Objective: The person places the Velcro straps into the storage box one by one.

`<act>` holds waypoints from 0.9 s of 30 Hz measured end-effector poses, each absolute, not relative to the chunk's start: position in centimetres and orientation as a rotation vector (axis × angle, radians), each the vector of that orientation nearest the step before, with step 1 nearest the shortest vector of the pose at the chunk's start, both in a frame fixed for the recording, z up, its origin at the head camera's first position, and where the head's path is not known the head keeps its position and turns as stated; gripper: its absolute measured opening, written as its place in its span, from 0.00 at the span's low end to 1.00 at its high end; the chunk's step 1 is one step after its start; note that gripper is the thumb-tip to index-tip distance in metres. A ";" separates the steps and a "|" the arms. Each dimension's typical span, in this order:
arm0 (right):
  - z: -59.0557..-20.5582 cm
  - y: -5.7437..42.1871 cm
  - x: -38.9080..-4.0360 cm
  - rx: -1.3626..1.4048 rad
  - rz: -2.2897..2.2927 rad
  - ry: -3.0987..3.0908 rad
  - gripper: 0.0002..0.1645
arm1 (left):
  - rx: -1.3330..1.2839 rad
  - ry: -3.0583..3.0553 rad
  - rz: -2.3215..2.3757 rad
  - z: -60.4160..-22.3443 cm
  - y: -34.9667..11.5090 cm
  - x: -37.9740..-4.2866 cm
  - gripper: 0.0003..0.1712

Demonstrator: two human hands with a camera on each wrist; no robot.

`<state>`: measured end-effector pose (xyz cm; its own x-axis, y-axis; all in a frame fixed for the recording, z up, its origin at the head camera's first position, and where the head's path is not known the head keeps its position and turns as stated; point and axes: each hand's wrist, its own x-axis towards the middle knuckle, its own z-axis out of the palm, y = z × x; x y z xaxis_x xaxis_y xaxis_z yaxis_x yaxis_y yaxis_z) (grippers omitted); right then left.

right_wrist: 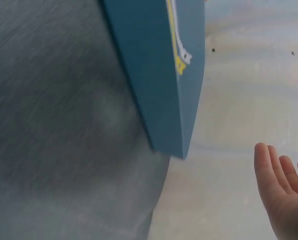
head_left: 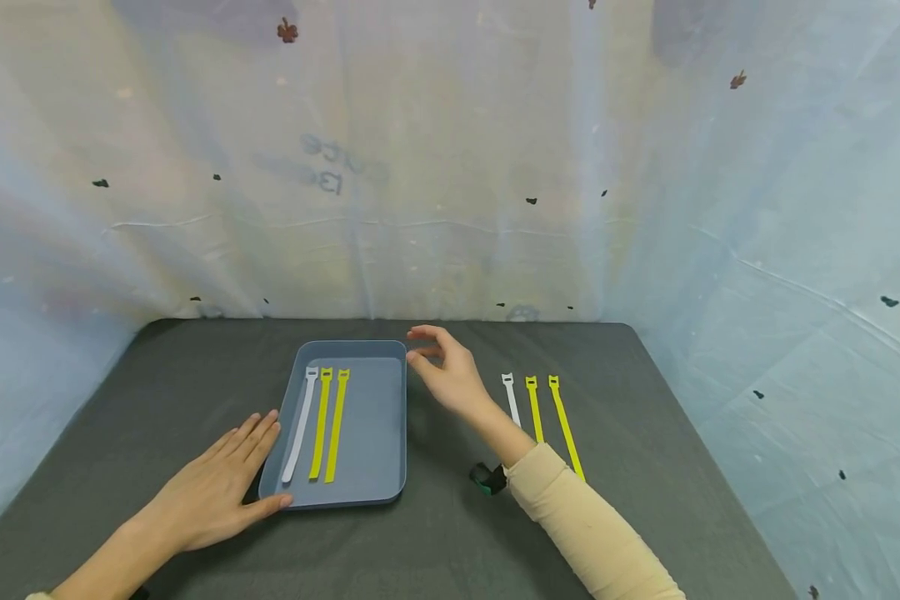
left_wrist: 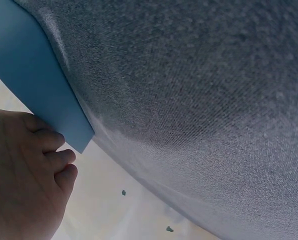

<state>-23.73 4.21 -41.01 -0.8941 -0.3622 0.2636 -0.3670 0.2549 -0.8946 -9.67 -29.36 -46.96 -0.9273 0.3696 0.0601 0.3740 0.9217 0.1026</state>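
A blue-grey tray [head_left: 375, 425] holds one white cable tie [head_left: 300, 429] and two yellow cable ties [head_left: 336, 429], laid side by side in its left half. My left hand [head_left: 217, 483] lies along the tray's left edge, fingers extended and thumb over the near-left corner. In the left wrist view its fingertips meet the tray wall [left_wrist: 44, 75]. By the tray's far right corner is my right hand [head_left: 450, 371], raised, with fingers loosely bent and nothing in them. The right wrist view shows those fingers [right_wrist: 271, 167] apart from the tray wall [right_wrist: 144, 75].
Right of the tray, another white cable tie [head_left: 511, 398] and two more yellow cable ties [head_left: 565, 421] lie on the dark grey table [head_left: 450, 533], partly behind the right forearm. A pale patterned curtain [head_left: 450, 167] hangs behind the table and along its sides.
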 end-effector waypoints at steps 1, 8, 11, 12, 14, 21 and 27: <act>-41.2 4.6 -23.8 0.709 1.775 -2.481 0.24 | -0.591 -3.038 -0.174 -47.0 -29.4 -9.6 0.61; -41.9 7.6 -23.8 0.607 1.798 -2.458 0.24 | -0.600 -3.034 -0.173 -47.0 -29.4 -9.6 0.60; -42.1 8.9 -23.9 0.546 1.780 -2.465 0.25 | -0.595 -3.040 -0.175 -47.0 -29.4 -9.7 0.61; -42.2 9.3 -24.0 0.525 1.766 -2.471 0.26 | -0.593 -3.041 -0.174 -47.0 -29.4 -9.7 0.61; -42.5 10.1 -24.1 0.483 1.745 -2.488 0.26 | -0.590 -3.044 -0.172 -46.9 -29.4 -9.8 0.61; -43.7 12.8 -24.7 0.376 1.662 -2.548 0.25 | -0.586 -3.043 -0.162 -47.0 -29.5 -9.8 0.61; -44.4 14.8 -25.0 0.336 1.588 -2.603 0.27 | -0.594 -3.040 -0.166 -46.9 -29.4 -9.7 0.61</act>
